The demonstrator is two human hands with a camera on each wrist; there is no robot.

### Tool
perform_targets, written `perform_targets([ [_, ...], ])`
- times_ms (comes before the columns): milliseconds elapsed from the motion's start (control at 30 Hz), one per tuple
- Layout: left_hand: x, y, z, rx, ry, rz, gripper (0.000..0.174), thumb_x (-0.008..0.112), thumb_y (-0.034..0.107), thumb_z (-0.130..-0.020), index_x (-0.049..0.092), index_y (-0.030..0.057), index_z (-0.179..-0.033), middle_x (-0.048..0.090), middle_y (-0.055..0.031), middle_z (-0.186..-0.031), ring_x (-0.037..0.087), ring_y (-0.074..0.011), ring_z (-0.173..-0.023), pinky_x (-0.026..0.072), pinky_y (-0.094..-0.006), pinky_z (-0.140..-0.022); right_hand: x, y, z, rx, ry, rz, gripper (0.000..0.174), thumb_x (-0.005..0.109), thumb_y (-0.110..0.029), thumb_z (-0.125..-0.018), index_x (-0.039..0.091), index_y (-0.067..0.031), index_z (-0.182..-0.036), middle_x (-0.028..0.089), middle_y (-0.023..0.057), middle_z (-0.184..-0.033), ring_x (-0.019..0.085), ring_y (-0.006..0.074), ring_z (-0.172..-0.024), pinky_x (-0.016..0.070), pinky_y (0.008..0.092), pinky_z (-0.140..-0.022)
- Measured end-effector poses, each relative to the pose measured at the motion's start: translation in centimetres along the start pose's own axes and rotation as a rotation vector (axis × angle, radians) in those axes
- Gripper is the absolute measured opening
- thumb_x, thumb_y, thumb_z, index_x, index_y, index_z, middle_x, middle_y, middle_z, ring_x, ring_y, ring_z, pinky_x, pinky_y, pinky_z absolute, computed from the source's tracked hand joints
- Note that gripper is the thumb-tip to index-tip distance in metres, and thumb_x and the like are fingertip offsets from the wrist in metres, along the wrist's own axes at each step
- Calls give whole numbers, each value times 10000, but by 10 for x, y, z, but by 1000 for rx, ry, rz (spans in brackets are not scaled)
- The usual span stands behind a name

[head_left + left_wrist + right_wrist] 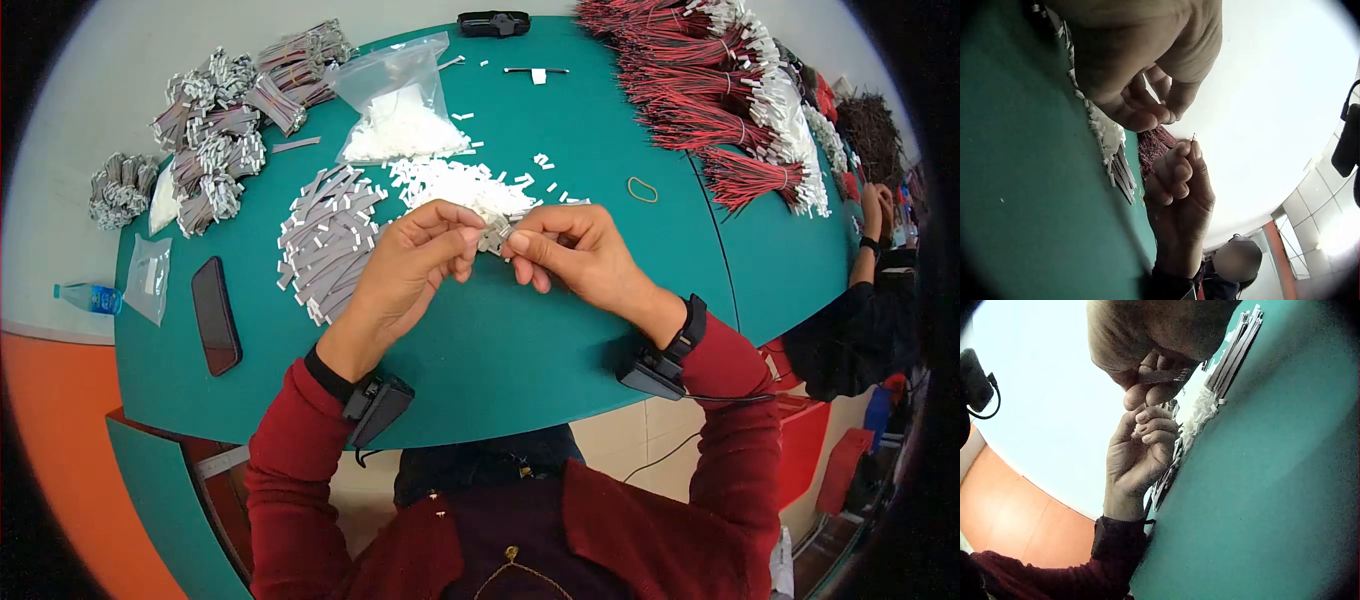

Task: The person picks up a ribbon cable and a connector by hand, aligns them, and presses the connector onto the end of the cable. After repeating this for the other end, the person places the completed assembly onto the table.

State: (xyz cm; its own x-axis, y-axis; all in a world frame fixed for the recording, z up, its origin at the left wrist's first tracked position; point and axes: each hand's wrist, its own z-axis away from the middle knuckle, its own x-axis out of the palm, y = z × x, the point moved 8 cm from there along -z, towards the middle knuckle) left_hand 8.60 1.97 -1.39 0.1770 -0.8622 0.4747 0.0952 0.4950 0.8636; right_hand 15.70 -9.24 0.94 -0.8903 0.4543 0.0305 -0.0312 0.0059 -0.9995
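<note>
Both hands meet above the table, fingertips close together in front of the pile of small white connector housings [455, 185]. My left hand [415, 255] pinches a small pale piece [490, 240] between thumb and forefinger; its kind cannot be made out. With thumb and forefinger my right hand [580, 258] pinches a short grey ribbon cable [1163, 376], seen in the right wrist view with a comb-like end of separate wires. Most of the cable is hidden by the fingers in the head view. Left of the hands lies a spread of grey ribbon cables [325, 240] with white ends.
A clear bag [400, 125] of white housings stands behind the pile. Bundled grey cables [215, 150] lie at the back left, red-and-black wire bundles [690, 75] at the back right. A phone [216, 315], a bottle [90, 298] and a rubber band [642, 189] are also on the green table [480, 350].
</note>
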Motion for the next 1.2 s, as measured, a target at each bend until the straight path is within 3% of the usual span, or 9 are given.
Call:
perform_targets([
  [233,-7,0,-1,36,99,-129,216,596,122,-866,613,-14,-1034,589,-22,-804,519,-87,-714,426,-219,-677,0,1,-1,-8,-3,-14,185,551,-163,-898,635,-19,-819,597,-4,-645,512,32,-528,414,172,-481],
  [533,-1,4,1,45,32,-29,269,582,126,-877,590,-26,-1099,635,-79,-921,594,-129,-845,473,-255,-792,-1,-1,-1,-17,-7,-6,177,556,-159,-896,637,-13,-836,595,2,-633,512,33,-521,413,173,-474],
  [833,1,-2,1,6,-28,-43,234,599,86,-857,594,-10,-1071,637,-79,-953,606,-139,-863,482,-257,-788,0,-1,0,-6,-16,-6,176,563,-159,-895,639,-12,-834,590,7,-639,500,41,-517,382,169,-474],
  [933,2,-3,0,6,-40,-20,205,608,87,-851,602,-7,-1034,635,-76,-956,598,-138,-853,471,-247,-781,0,-2,1,8,-22,5,167,565,-158,-890,643,-18,-844,593,2,-636,513,35,-528,412,172,-476],
  [1033,1,-1,0,59,29,-46,171,613,87,-849,612,-7,-991,627,-61,-916,575,-124,-815,453,-237,-750,0,-2,1,9,-25,-6,169,566,-159,-889,639,-17,-834,593,2,-634,514,37,-531,410,172,-478],
  [1200,-1,-4,-1,17,-12,-28,181,596,108,-863,602,-3,-1006,604,-24,-851,553,-108,-768,449,-233,-720,4,0,2,14,-74,44,174,563,-156,-889,630,-10,-822,591,2,-639,502,37,-530,406,179,-483],
])
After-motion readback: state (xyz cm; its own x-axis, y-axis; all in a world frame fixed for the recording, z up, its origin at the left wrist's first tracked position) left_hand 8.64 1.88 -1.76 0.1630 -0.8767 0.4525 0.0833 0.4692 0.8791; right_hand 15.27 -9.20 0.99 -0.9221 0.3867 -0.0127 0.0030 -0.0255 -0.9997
